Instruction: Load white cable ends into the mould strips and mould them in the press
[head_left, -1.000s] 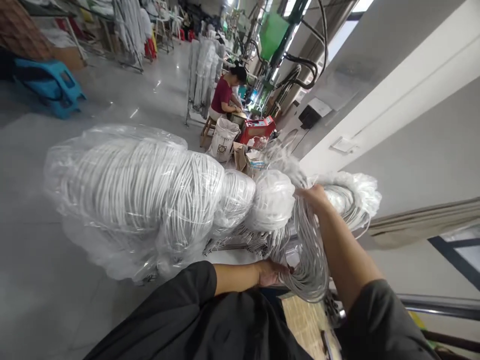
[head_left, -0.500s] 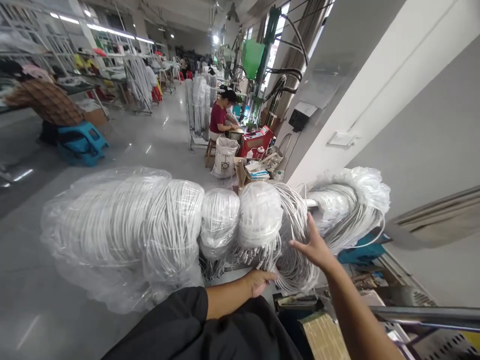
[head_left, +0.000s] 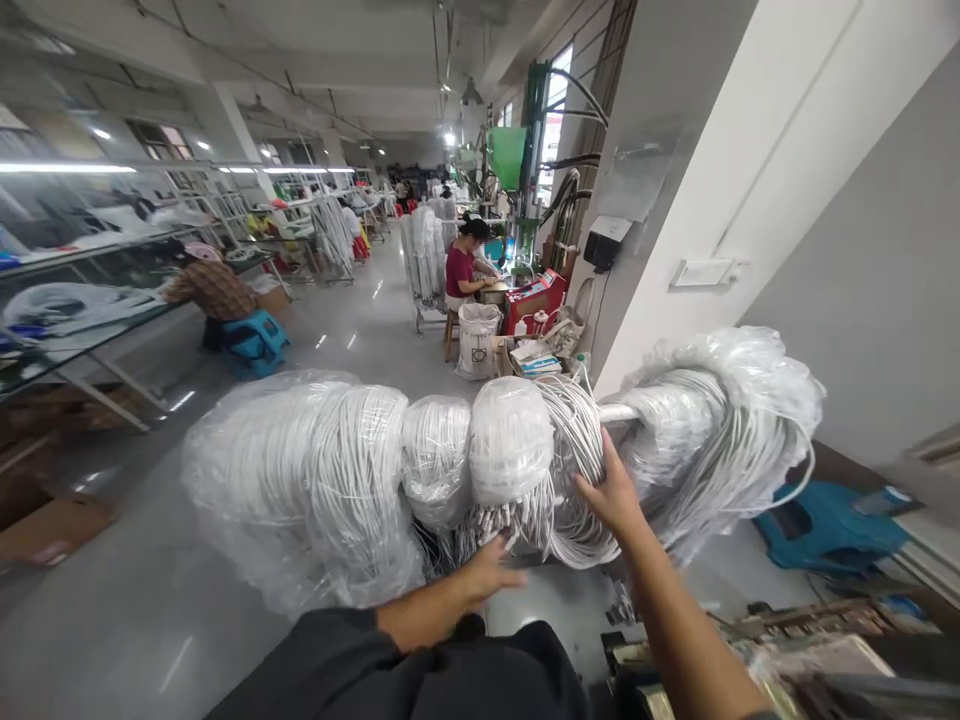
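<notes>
Bundles of white cable hang in a row over a pale bar in front of me. My right hand rests against the right side of an unwrapped cable bundle, its thumb and forefinger spread apart. My left hand is slightly blurred, with its fingers apart, just below the loose cable ends. Those ends stick out under a bundle wrapped in clear plastic. Left of it hang a smaller wrapped bundle and a wide one in loose plastic.
Another plastic-covered bundle hangs at the right, near a blue stool. Beyond the row, a person in a red top sits by a red machine and a white sack. A wall column stands at the right.
The view has turned left and tilted up. My left hand has moved left, away from the unwrapped bundle, and its fingers have spread. The right hand stays against that bundle.
</notes>
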